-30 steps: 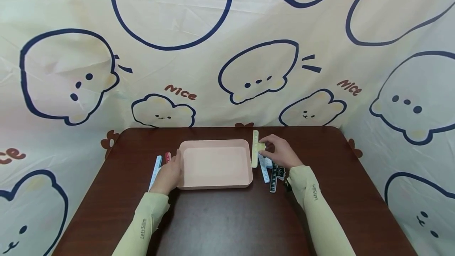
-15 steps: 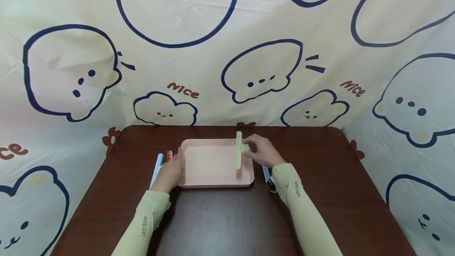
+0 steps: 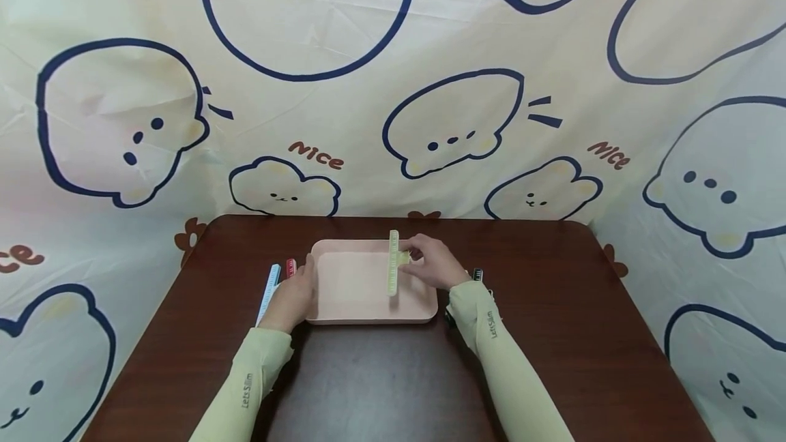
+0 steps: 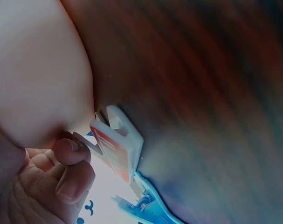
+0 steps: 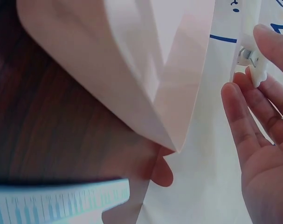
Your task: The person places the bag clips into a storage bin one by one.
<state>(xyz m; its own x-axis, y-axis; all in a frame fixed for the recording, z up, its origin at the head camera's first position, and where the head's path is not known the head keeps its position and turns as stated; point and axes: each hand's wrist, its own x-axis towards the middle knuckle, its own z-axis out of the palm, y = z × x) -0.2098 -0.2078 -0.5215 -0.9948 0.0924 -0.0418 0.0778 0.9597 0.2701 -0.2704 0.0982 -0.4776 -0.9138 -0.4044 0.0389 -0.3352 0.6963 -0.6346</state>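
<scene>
My right hand (image 3: pixel 432 262) pinches a pale yellow-green ruler-marked clip (image 3: pixel 393 263) by its handle and holds it upright above the right half of the pink tray (image 3: pixel 344 292). A small metal spring shows on this clip (image 5: pixel 258 74) in the right wrist view. At the tray's left edge, my left hand (image 3: pixel 293 297) grips the side, its fingers curled in the left wrist view; the thumb is hidden there. Just beside that hand lie a red and white clip (image 4: pixel 115 144) and a light blue clip (image 4: pixel 153 205).
Right of the tray, a black clip (image 3: pixel 477 274) peeks out beyond my right sleeve. A light blue ruler-marked clip (image 5: pixel 62 200) lies near it, hidden by the arm in the head view. Patterned cloth (image 3: pixel 356 128) hangs behind the dark wooden table (image 3: pixel 393 380).
My right hand has carried the yellow-green clip leftward, from beside the tray's right edge to over the tray. The left hand has stayed at the tray's left edge.
</scene>
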